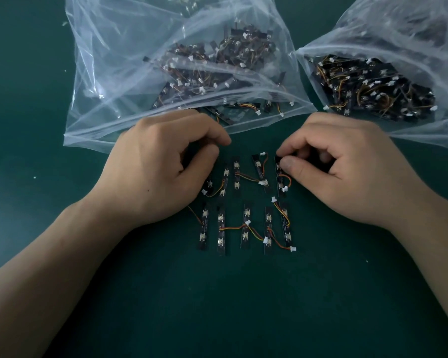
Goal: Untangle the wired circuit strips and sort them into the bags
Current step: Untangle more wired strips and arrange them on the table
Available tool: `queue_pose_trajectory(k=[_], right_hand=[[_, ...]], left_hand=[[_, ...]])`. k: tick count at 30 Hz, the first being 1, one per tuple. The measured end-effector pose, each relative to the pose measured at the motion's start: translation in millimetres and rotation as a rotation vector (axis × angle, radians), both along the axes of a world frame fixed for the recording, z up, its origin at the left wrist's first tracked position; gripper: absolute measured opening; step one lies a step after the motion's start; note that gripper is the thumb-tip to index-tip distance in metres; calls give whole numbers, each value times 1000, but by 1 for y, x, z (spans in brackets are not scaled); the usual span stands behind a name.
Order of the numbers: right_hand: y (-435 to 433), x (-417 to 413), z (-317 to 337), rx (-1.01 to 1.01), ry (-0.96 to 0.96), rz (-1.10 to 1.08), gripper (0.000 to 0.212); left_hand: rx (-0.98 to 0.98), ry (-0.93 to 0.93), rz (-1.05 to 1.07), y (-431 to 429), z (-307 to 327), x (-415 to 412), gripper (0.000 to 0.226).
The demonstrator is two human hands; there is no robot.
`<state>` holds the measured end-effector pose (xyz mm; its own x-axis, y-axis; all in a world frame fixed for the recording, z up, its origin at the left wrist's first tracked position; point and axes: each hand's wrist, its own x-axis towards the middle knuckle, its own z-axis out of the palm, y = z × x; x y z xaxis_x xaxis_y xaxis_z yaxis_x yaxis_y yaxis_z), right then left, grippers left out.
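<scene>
Several black circuit strips with orange-yellow wires and white plugs lie in two rows on the green mat, among them one in the lower row (221, 229). My left hand (161, 171) curls over the upper row's left end, fingers bent round a strip (209, 186) that is mostly hidden beneath it. My right hand (347, 166) pinches the top of the upper row's rightmost strip (281, 180) between thumb and forefinger. Two clear plastic bags hold piles of strips: a large one (166, 47) behind my left hand and another (398, 60) at the back right.
The green mat (230, 306) spreads bare toward me below the rows. A few white specks lie on it at the left (34, 177). The bags' open mouths face my hands.
</scene>
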<state>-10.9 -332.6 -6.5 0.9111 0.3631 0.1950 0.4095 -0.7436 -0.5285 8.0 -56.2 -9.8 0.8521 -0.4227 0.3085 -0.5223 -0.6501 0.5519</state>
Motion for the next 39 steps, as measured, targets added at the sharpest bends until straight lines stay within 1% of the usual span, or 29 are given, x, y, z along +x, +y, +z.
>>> queue_pose_trajectory(k=[4, 7, 10, 13, 15, 17, 19, 20, 22, 23, 25, 27, 30, 33, 39], right_hand=[[0, 0, 0, 10, 2, -28, 18], [-2, 0, -1, 29, 9, -34, 22], [-1, 1, 0, 30, 11, -29, 22], [0, 0, 0, 5, -23, -44, 12], [0, 1, 0, -38, -45, -98, 16], [0, 1, 1, -79, -52, -152, 20], [0, 0, 3, -72, -37, -178, 19], [0, 0, 4, -57, -22, -187, 16], [0, -1, 6, -45, -1, -196, 11], [0, -1, 6, -46, 5, -197, 11], [0, 0, 6, -52, 12, -195, 14], [-1, 0, 5, -63, 8, -186, 24], [-2, 0, 3, -70, -8, -182, 35], [-2, 1, 2, -73, -10, -174, 40], [1, 0, 3, -103, -36, -115, 55]], left_hand=[[-35, 6, -8, -1, 2, -1, 28], [-66, -15, -9, -2, 4, -1, 26], [-108, -54, 2, -4, 7, -4, 19], [-196, -12, 3, -1, 12, -6, 20], [-300, 21, -26, 1, 15, -6, 25], [-507, 119, -30, -1, 16, -5, 29], [-727, 267, -44, -2, 16, -4, 30], [-793, 345, -38, -3, 17, -3, 27], [-860, 466, -7, -1, 16, 0, 25], [-874, 493, 0, -1, 16, 2, 25], [-851, 449, -28, 0, 16, 2, 26], [-776, 373, -79, -2, 14, -1, 25], [-715, 342, -110, -3, 12, -2, 26], [-684, 348, -103, -3, 10, -1, 27], [-686, 374, -90, -3, 10, -1, 28]])
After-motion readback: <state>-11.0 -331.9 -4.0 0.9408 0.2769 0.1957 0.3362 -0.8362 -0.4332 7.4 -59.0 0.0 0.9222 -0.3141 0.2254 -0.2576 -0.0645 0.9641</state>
